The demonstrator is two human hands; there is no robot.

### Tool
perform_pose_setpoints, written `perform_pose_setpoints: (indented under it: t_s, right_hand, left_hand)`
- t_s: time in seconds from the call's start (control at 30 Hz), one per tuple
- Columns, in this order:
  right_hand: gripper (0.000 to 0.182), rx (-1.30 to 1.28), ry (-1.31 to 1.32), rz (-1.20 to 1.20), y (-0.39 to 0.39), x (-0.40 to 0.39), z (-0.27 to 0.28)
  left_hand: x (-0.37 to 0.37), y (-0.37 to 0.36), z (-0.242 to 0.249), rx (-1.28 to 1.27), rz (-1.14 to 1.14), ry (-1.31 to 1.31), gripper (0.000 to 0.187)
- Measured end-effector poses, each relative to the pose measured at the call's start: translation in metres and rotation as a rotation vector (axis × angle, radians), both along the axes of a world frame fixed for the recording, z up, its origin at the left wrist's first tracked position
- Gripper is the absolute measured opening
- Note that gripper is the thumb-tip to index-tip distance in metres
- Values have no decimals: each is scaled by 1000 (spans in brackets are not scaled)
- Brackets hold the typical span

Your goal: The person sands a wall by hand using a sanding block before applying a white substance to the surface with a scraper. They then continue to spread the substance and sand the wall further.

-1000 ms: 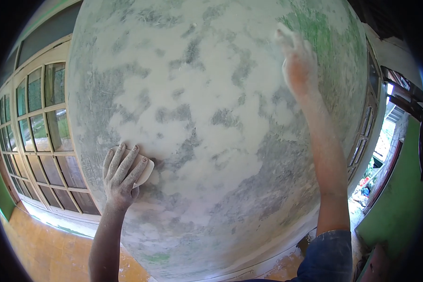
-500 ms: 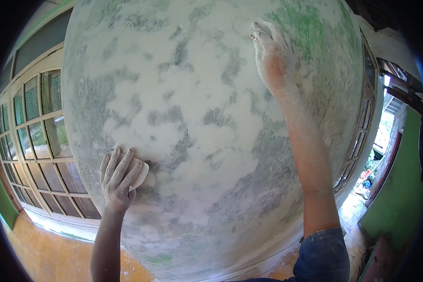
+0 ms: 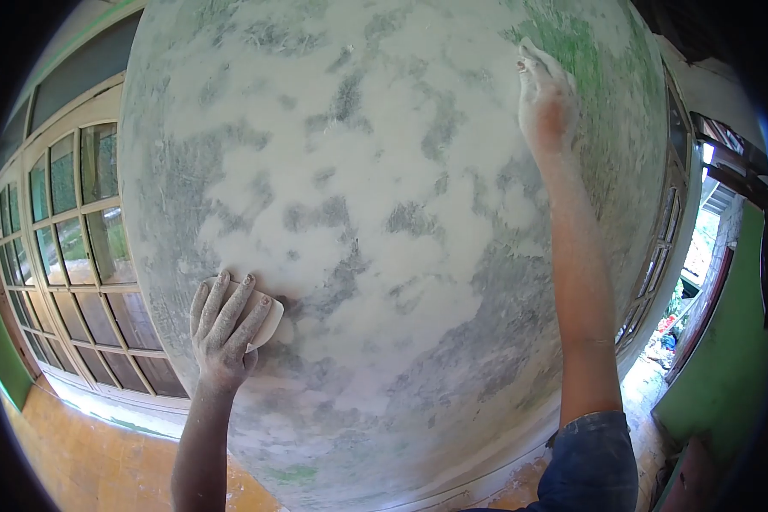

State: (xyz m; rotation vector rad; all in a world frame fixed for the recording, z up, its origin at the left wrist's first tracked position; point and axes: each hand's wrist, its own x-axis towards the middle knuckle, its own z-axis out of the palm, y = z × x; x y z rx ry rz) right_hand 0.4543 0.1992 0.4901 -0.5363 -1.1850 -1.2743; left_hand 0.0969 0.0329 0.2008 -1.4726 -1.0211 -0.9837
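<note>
Before me stands a wall [image 3: 367, 282] with patchy white filler over grey, and green paint near its upper right. Low on its left side, my left hand [image 3: 224, 328], dusty with white powder, holds a flat white piece with rounded corners [image 3: 269, 324] against the surface. Its fingers lie across the piece, and the piece's far side is hidden. Higher up on the right, my right hand [image 3: 548, 98] is closed against the wall by the green patch. White dust coats its fingers; whatever they hold cannot be made out.
A glazed wooden door [image 3: 85, 239] with many small panes is at the left. An orange-brown floor [image 3: 102, 452] shows below. To the right are a window frame [image 3: 657, 247], a bright opening [image 3: 700, 247] and a green panel [image 3: 725, 324].
My right hand has shifted to the right across the wall, with its arm straighter. My left hand and the white piece stay near the same spot, while the view shifts slightly.
</note>
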Motion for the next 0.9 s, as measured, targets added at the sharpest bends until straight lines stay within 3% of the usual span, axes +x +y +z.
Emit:
perform_pose_setpoints:
  t_s: [0.1,0.2,0.23,0.3,0.4,0.5,0.53,0.6,0.73,0.8,0.9]
  right_hand:
    - [25,-9,-162,-48,-10,-20,-21]
    - [25,36,-275,-168,-1,2,-9]
    - [25,39,-275,-169,1,8,-5]
    - [27,-84,6,-84,2,15,-1]
    - [25,75,-230,-108,4,-11,-22]
    - [25,15,-266,-175,-11,3,-14]
    - [25,16,-267,-179,-7,5,-9]
    - [23,-122,12,-104,-2,3,-1]
    - [24,-16,-153,-54,-10,-19,-22]
    - [23,74,-237,-230,-7,1,-6]
    - [23,-99,-34,-129,-4,5,2]
  left_hand:
    - [-1,0,2,9,11,0,28]
    - [2,-3,2,-6,-4,5,25]
    - [3,-3,3,-10,-16,2,22]
    - [4,-4,4,-18,-20,-4,22]
    - [0,-1,1,-8,-7,-2,26]
    - [-1,0,-1,-8,14,4,31]
    - [-1,1,-1,-6,28,-4,31]
    - [-1,1,-1,-10,18,-9,32]
    - [-2,1,-1,3,6,-1,36]
    - [-1,1,0,0,5,2,39]
    - [-1,0,-1,-5,2,-13,40]
